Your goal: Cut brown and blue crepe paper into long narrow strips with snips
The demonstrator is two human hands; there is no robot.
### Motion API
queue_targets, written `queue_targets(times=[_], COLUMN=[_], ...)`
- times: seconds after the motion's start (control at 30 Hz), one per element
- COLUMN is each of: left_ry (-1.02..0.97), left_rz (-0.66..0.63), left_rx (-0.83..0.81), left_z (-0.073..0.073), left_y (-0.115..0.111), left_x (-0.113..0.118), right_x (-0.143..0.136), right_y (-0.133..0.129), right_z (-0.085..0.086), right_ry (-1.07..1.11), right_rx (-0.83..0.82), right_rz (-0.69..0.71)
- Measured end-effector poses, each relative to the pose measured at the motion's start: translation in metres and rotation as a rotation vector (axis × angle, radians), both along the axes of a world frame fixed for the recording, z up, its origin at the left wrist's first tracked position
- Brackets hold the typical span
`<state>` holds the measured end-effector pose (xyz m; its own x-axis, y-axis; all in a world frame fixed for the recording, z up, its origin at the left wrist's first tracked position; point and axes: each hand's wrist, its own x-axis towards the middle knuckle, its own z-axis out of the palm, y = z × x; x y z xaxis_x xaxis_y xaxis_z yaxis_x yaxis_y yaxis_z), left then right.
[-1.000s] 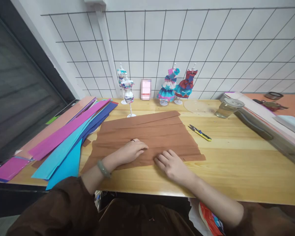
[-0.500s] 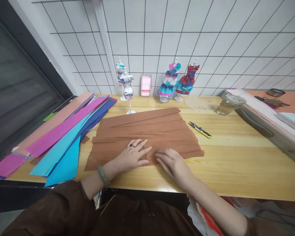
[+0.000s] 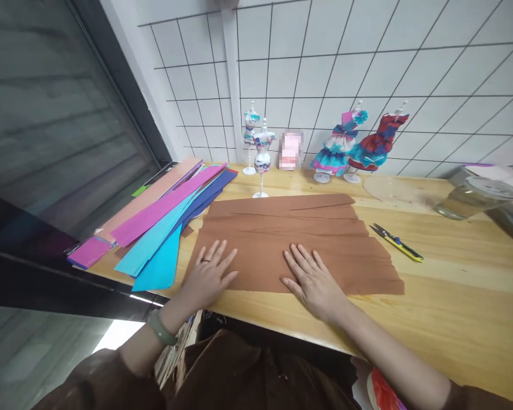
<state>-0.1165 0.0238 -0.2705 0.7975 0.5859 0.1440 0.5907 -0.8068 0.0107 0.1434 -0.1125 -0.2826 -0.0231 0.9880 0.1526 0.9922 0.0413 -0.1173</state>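
A wide sheet of brown crepe paper (image 3: 277, 228) lies spread over the wooden table, with creases running across it. My left hand (image 3: 207, 270) rests on its lower left part, fingers spread; a dark ring and a green bangle are on that side. My right hand (image 3: 312, 279) lies flat on the lower middle of the sheet with its fingers stretched out. Neither hand grips anything. Yellow-handled thread snips (image 3: 397, 242) lie on the table just right of the sheet.
Folded crepe paper in pink (image 3: 166, 205), turquoise and blue is piled at the left. Small dress forms (image 3: 263, 154) stand along the tiled wall, two wearing paper dresses (image 3: 340, 145). A lidded cup of liquid (image 3: 465, 202) stands at the right. The table's front edge runs below my hands.
My hands have moved apart, the left one towards the sheet's left edge. My right hand's bent fingers have straightened and now lie flat. The view has turned left.
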Motion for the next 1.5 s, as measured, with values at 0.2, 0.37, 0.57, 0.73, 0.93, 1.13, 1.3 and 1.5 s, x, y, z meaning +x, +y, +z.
queue_targets(times=[0.2, 0.37, 0.57, 0.73, 0.93, 1.13, 1.3, 1.5], left_ry=[0.02, -0.009, 0.043, 0.064, 0.076, 0.087, 0.076, 0.062], left_rz=[0.061, -0.037, -0.014, -0.002, 0.02, 0.001, 0.028, 0.029], left_rx=[0.098, 0.067, 0.048, 0.028, 0.042, 0.079, 0.133, 0.169], left_z=[0.012, 0.005, -0.005, -0.003, -0.004, -0.004, -0.005, -0.007], left_y=[-0.001, -0.009, -0.003, -0.003, -0.004, -0.003, -0.003, -0.006], left_x=[0.0, 0.035, 0.027, 0.026, 0.025, 0.009, -0.021, -0.054], right_x=[-0.039, -0.048, 0.019, 0.078, 0.106, 0.105, 0.105, 0.104], right_y=[0.014, 0.021, -0.018, -0.056, -0.071, -0.07, -0.073, -0.079], right_z=[0.021, 0.022, 0.002, -0.013, -0.024, -0.026, -0.024, -0.021], right_ry=[0.054, 0.093, 0.008, -0.107, -0.188, -0.201, -0.213, -0.21], right_rx=[-0.006, -0.057, -0.068, -0.037, -0.015, -0.015, -0.023, 0.008], right_rz=[0.06, 0.072, -0.207, -0.387, -0.432, -0.437, -0.46, -0.431])
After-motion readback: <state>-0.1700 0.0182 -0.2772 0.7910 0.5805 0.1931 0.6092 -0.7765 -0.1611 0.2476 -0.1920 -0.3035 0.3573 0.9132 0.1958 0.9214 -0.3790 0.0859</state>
